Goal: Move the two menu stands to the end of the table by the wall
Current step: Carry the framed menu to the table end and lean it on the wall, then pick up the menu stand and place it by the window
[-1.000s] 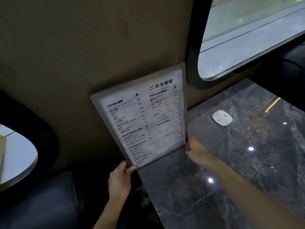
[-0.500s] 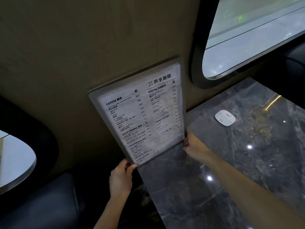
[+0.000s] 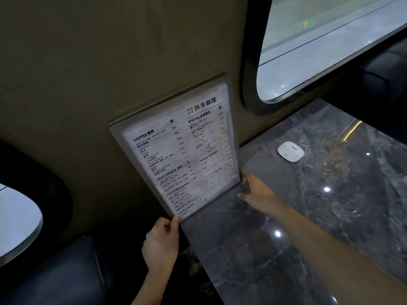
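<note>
A clear acrylic menu stand (image 3: 176, 155) with a white printed drinks menu stands upright at the wall end of the dark marble table (image 3: 286, 216), its back close to the beige wall. My left hand (image 3: 161, 243) pinches its lower left corner, just off the table's edge. My right hand (image 3: 256, 191) rests at its lower right corner, fingers against the frame's edge and the tabletop. Only one menu stand is in view; whether another sits behind it cannot be told.
A small white rounded device (image 3: 290, 151) lies on the table near the wall. A dark-framed window (image 3: 319, 51) is set in the wall above the table. A dark upholstered seat (image 3: 55, 274) lies lower left, with another window (image 3: 15, 223) beside it.
The menu stand has shifted slightly toward the wall and stands a little more upright. Both hands stayed at its lower corners, the right hand's fingers spreading flatter.
</note>
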A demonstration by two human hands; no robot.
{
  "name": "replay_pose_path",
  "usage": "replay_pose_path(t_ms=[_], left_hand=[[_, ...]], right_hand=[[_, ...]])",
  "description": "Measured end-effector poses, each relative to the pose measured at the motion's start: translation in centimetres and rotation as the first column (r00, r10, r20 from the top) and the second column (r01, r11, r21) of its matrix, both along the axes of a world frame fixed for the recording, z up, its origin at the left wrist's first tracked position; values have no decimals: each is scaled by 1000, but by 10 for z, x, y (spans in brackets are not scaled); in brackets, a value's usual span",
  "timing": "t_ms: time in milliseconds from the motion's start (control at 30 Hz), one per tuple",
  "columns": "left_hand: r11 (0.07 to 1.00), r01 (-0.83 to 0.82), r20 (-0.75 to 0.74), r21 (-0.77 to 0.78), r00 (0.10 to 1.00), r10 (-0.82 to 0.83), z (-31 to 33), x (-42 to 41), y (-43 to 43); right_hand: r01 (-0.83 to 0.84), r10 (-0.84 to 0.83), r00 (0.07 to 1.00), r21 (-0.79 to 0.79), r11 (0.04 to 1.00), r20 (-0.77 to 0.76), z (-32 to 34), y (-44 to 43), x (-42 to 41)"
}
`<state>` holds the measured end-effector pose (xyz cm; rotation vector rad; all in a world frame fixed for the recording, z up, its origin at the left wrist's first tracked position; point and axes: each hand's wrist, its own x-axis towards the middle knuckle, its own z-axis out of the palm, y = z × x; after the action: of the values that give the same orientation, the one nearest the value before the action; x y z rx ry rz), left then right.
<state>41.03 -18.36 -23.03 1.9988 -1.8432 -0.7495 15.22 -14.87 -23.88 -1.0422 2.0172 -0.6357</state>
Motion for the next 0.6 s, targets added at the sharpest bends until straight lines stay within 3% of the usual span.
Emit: replay_pose_path(t_ms=[100,300,500,600], left_hand=[[994,47,-63,-100,997,-53,12,-6,17],[887,402,-135,-225,889,-437,20,-44,43],[727,669,-103,-154,721,-686,13,-97,63],[595,789,-125,-152,582,-804,10,-122,80]], right_hand=[[-23,22,992,-12,1000,-124,2,17,0],[-36,29,964,-23,999,-266,6,73,0],[232,-236,920,-50,971,-313,12,153,1],[368,-361,871,-45,929,-332,15,207,0]])
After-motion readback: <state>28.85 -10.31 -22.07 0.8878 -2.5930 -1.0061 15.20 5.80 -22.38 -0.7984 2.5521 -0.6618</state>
